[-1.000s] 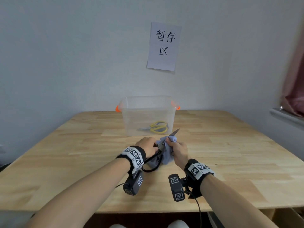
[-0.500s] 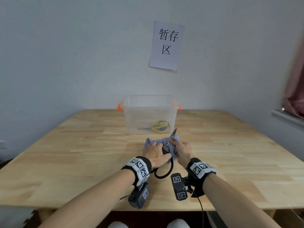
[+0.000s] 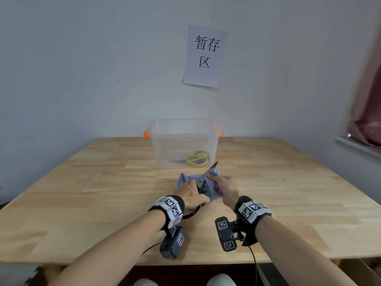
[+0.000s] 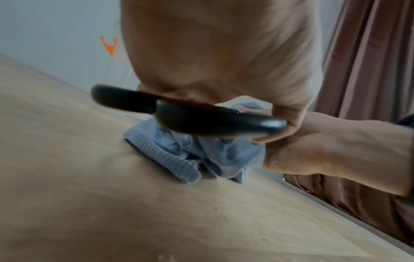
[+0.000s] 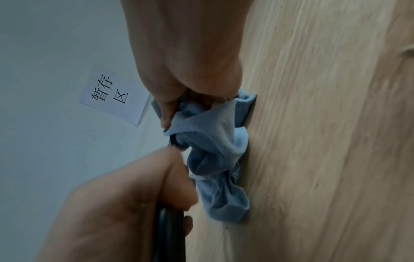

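Note:
Black-handled scissors [image 3: 201, 185] lie over a crumpled light-blue cloth [image 3: 184, 179] on the wooden table [image 3: 82, 203]. My left hand [image 3: 192, 195] grips their black handle loops [image 4: 186, 113]. My right hand [image 3: 223, 187] pinches a fold of the cloth [image 5: 212, 134] round the blades, whose dark tip [image 3: 214, 164] pokes out toward the clear box. In the right wrist view the cloth bunches under my right fingers [image 5: 167, 113], with the left hand [image 5: 134, 203] below it holding the dark handles [image 5: 171, 235].
A clear plastic box [image 3: 185, 141] with orange handles stands behind the hands, with yellow-handled scissors [image 3: 195, 157] inside. A paper sign [image 3: 205, 56] hangs on the wall. A reddish curtain [image 3: 369, 100] and a sill lie to the right.
Both hands with the scissors and cloth moved a little away from me toward the box. The cloth now spreads more to the left, and the left hand sits lower on the handles.

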A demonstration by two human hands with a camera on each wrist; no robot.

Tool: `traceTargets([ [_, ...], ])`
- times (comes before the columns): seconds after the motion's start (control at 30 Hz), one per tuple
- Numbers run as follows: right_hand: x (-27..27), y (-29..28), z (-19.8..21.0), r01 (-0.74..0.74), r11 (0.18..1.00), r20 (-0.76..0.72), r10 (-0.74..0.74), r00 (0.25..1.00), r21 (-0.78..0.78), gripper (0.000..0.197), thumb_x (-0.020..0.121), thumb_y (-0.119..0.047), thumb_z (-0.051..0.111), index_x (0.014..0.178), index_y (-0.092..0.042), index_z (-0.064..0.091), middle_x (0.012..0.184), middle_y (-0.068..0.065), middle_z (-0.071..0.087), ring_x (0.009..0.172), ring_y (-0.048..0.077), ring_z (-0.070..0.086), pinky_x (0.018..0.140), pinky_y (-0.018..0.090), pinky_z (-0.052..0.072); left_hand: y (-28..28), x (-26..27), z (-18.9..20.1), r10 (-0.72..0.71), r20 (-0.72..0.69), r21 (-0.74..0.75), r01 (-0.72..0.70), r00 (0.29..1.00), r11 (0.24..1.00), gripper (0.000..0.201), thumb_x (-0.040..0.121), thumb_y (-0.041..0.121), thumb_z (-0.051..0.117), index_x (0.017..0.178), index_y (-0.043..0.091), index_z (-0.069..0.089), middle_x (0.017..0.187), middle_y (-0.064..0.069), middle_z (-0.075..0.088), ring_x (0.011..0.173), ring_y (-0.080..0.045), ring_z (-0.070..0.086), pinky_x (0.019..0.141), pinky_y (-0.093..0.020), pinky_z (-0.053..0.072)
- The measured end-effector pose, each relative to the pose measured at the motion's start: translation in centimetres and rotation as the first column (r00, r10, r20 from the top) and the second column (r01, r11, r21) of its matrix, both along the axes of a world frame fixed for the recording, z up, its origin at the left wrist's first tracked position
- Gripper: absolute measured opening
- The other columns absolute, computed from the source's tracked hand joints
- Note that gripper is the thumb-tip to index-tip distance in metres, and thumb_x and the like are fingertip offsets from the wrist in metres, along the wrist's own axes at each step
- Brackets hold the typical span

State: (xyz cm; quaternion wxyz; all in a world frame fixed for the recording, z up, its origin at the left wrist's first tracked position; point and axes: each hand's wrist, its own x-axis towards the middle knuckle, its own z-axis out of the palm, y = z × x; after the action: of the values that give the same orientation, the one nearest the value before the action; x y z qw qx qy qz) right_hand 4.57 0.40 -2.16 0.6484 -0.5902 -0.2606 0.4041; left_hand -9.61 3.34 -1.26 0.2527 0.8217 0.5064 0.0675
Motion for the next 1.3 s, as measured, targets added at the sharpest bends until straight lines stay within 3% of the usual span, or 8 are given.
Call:
traceTargets([
  [0.1, 0.0, 0.2, 0.0, -0.066, 0.998, 0.018, 0.065, 0.998, 0.021, 0.04, 0.092, -0.012, 0.069, 0.056, -0.009, 0.051, 0.036, -0.007, 0.049, 0.031, 0.003, 0.047, 0.034, 0.016, 0.035, 0.4, -0.6, 0.1, 0.079, 0.187, -0.139, -0.053, 0.979, 0.989, 0.045, 0.066, 0.024, 0.064, 0.107, 0.012, 0.048, 0.097, -0.005, 0.056, 0.086, -0.02, 0.051, 0.067, -0.031, 0.041],
  [0.27, -0.8, 0.2, -0.4, -0.2, 0.98, 0.138, 0.195, 0.971, 0.019, 0.024, 0.089, -0.019, 0.073, 0.071, -0.006, 0.066, 0.058, 0.0, 0.064, 0.054, 0.009, 0.06, 0.052, 0.019, 0.046, 0.6, -0.7, 0.5, 0.108, 0.402, -0.275, 0.007, 0.909, 0.961, 0.05, 0.05, 0.02, 0.055, 0.098, 0.007, 0.057, 0.075, -0.005, 0.055, 0.074, -0.019, 0.05, 0.066, -0.029, 0.04],
  [0.37, -1.4, 0.5, -0.8, -0.221, 0.975, 0.197, 0.218, 0.956, -0.009, 0.027, 0.084, -0.03, 0.078, 0.084, -0.004, 0.072, 0.083, 0.015, 0.067, 0.081, 0.023, 0.063, 0.073, 0.036, 0.048, 1.0, -0.5, 0.4, 0.094, 0.421, -0.278, 0.03, 0.902, 0.96, 0.047, 0.044, 0.018, 0.051, 0.09, 0.007, 0.058, 0.066, -0.007, 0.051, 0.072, -0.023, 0.05, 0.065, -0.031, 0.039],
  [0.67, -1.8, 0.5, -1.8, -0.231, 0.972, 0.282, 0.234, 0.931, -0.043, 0.022, 0.085, -0.03, 0.076, 0.08, -0.009, 0.072, 0.089, 0.015, 0.073, 0.087, 0.024, 0.069, 0.084, 0.04, 0.056, 1.6, -0.6, 0.1, 0.02, 0.366, -0.281, 0.089, 0.931, 0.956, 0.016, 0.04, 0.01, 0.042, 0.055, 0.013, 0.039, 0.048, -0.001, 0.038, 0.05, -0.017, 0.036, 0.05, -0.026, 0.026],
  [0.87, -1.7, 1.2, -2.1, -0.177, 0.983, 0.306, 0.181, 0.935, -0.04, 0.023, 0.088, -0.029, 0.074, 0.069, -0.016, 0.069, 0.074, 0.004, 0.069, 0.077, 0.017, 0.066, 0.075, 0.034, 0.054, 1.3, -0.6, 0.1, 0.019, 0.332, -0.254, 0.07, 0.943, 0.965, 0.009, 0.042, 0.012, 0.041, 0.048, 0.015, 0.035, 0.045, 0.0, 0.034, 0.049, -0.017, 0.033, 0.05, -0.027, 0.024],
  [0.97, -1.4, 1.7, -1.9, -0.14, 0.99, 0.284, 0.134, 0.949, -0.001, 0.023, 0.088, -0.026, 0.074, 0.069, -0.014, 0.071, 0.072, 0.005, 0.071, 0.077, 0.021, 0.069, 0.074, 0.038, 0.057, 1.1, -0.8, 0.3, 0.048, 0.331, -0.235, 0.034, 0.942, 0.971, 0.018, 0.045, 0.013, 0.043, 0.062, 0.012, 0.043, 0.054, -0.004, 0.038, 0.056, -0.019, 0.036, 0.051, -0.026, 0.026],
  [1.1, -0.2, 1.9, -1.1, -0.096, 0.991, 0.177, 0.078, 0.981, 0.097, 0.022, 0.091, -0.015, 0.071, 0.072, -0.004, 0.07, 0.064, 0.006, 0.07, 0.062, 0.017, 0.067, 0.055, 0.024, 0.055, 1.0, -1.6, 0.3, 0.024, 0.314, -0.233, 0.052, 0.949, 0.971, 0.025, 0.047, 0.014, 0.045, 0.071, 0.013, 0.042, 0.06, -0.005, 0.038, 0.057, -0.018, 0.035, 0.051, -0.027, 0.025],
  [1.3, -0.2, 2.3, -1.7, -0.117, 0.991, 0.178, 0.105, 0.979, 0.061, 0.025, 0.093, -0.023, 0.068, 0.073, -0.008, 0.068, 0.064, 0.002, 0.068, 0.06, 0.014, 0.067, 0.056, 0.024, 0.053, 1.3, -1.2, 0.2, 0.062, 0.331, -0.26, 0.028, 0.942, 0.965, 0.023, 0.043, 0.013, 0.044, 0.066, 0.013, 0.042, 0.06, -0.003, 0.039, 0.06, -0.019, 0.036, 0.052, -0.028, 0.025],
])
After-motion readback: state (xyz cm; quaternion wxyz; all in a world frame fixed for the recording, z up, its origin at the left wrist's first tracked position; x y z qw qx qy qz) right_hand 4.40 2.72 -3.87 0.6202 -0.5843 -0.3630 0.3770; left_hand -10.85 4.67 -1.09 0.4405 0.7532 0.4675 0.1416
